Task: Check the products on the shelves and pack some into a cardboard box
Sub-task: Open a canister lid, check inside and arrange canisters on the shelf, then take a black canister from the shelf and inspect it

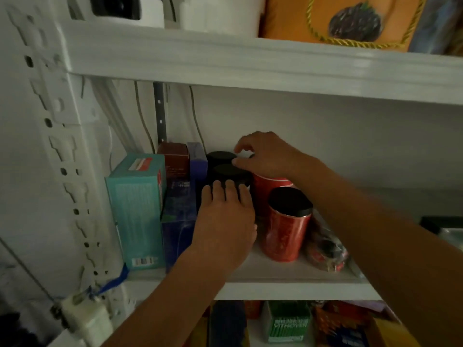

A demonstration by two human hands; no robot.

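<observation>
On the middle shelf stand two black-lidded jars, one in front and one behind. My left hand wraps the front jar's side, its fingers curled up to the lid's rim. My right hand reaches in from the right, its fingers curled over a container behind the red cans, with the fingertips touching the front jar's lid edge. A red can with a black lid stands to the right. Another red can sits behind it. No cardboard box is in view.
A teal carton, a dark blue box, a brown box and a purple box fill the shelf's left. A crinkly packet lies right. The upper shelf holds an orange bag. Packages crowd the lower shelf.
</observation>
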